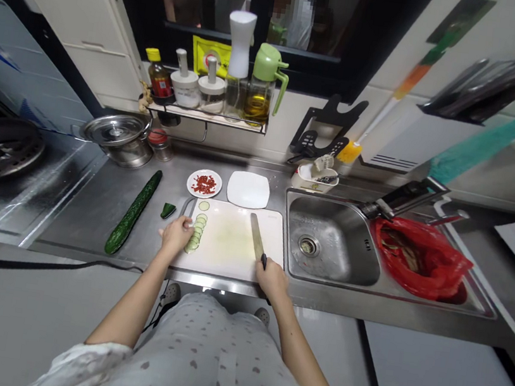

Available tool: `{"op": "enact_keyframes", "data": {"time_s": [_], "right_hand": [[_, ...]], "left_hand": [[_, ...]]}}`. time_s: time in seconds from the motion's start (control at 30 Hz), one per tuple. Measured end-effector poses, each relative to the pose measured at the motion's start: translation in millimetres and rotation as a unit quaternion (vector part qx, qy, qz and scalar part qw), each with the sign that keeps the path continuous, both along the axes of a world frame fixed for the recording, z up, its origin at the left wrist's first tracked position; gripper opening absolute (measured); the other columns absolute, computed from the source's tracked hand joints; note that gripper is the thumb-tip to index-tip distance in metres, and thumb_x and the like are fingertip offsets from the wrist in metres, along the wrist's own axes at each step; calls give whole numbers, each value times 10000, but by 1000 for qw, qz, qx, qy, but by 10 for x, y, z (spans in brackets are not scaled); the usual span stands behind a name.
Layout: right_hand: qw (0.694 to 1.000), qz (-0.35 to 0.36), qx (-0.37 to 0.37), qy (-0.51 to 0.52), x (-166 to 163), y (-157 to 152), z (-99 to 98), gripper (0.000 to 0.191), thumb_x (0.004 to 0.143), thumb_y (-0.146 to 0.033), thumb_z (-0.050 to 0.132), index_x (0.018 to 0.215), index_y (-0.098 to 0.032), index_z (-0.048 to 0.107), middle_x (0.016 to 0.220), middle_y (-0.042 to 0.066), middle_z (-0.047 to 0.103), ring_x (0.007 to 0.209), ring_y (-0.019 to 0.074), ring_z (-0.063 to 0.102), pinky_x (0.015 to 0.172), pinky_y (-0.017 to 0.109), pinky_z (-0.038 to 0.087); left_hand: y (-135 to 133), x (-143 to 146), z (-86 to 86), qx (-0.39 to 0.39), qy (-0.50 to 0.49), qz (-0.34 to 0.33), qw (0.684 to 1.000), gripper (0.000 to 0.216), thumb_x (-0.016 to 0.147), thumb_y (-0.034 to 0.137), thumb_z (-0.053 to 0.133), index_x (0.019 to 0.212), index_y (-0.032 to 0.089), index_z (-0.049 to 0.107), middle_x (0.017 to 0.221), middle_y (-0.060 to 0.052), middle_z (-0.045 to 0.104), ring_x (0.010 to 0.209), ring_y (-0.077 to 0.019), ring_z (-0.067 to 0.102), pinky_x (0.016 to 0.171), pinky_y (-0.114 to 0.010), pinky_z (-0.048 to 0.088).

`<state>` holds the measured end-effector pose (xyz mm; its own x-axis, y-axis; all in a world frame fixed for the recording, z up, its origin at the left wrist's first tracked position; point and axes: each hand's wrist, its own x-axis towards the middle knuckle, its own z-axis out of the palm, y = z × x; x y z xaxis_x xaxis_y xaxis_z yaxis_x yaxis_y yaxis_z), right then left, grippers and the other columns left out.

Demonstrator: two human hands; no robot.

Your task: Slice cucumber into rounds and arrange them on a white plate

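My right hand (273, 279) is closed round the black handle of a kitchen knife (257, 238). Its blade lies over the right part of a white cutting board (216, 265), pointing away from me. At the board's left edge is my left hand (176, 237), fingers bent and partly spread, beside a row of overlapping cucumber slices (196, 235). Its fingertips are close to the slices; whether they touch is unclear. A single slice (204, 206) lies beyond the row. Left of the board are a cut cucumber end (167, 210) and a whole cucumber (134, 213).
Behind the board stand a plate of chopped red pieces (204, 183) and a white square plate (248, 190). To the right is a steel sink (335, 255) with a red plastic bag (420, 260). A lidded pot (124, 139) stands back left, below a seasoning shelf (208, 119).
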<state>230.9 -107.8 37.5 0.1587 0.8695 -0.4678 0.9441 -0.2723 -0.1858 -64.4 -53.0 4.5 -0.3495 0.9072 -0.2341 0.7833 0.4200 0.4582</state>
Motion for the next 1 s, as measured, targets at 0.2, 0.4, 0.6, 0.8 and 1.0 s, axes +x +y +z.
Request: {"op": "enact_keyframes", "data": {"time_s": [0.2,0.4,0.6,0.8,1.0], "right_hand": [[1000,3,-2,0,-7,-6,-4,456,939,-412,312,1107,-145,641,1065,170,692,1016,279,644,800,344,445],[1000,1,-3,1,-13,-18,5,448,943,-411,314,1100,-148,640,1070,170,690,1018,269,643,808,336,441],[1000,-3,4,4,-5,-21,-25,447,944,-405,308,1092,-146,641,1064,167,691,1018,272,642,810,346,442],[1000,-7,0,2,1,-19,-22,440,945,-409,321,1098,-153,644,1071,164,692,1024,253,642,824,324,437],[1000,-4,-6,4,-1,-18,4,444,950,-410,319,1111,-151,642,1078,160,689,1021,244,640,826,311,432]], "left_hand": [[531,202,28,30,60,-22,997,408,839,333,519,1239,297,590,1133,-100,631,1068,-296,557,887,-439,347],[832,236,-31,2,138,-123,983,352,872,287,475,1191,318,622,1211,-113,577,1107,-307,520,918,-467,314],[918,207,-83,-21,153,-126,980,345,852,337,510,1178,267,599,1232,-134,562,1143,-315,504,943,-467,298],[929,207,-18,-16,92,-85,992,239,830,259,522,1058,238,593,1146,-117,633,1112,-298,542,931,-454,309],[853,318,91,-5,-33,-92,995,232,830,271,528,1033,254,639,992,-26,714,973,-205,608,912,-382,350]]}}
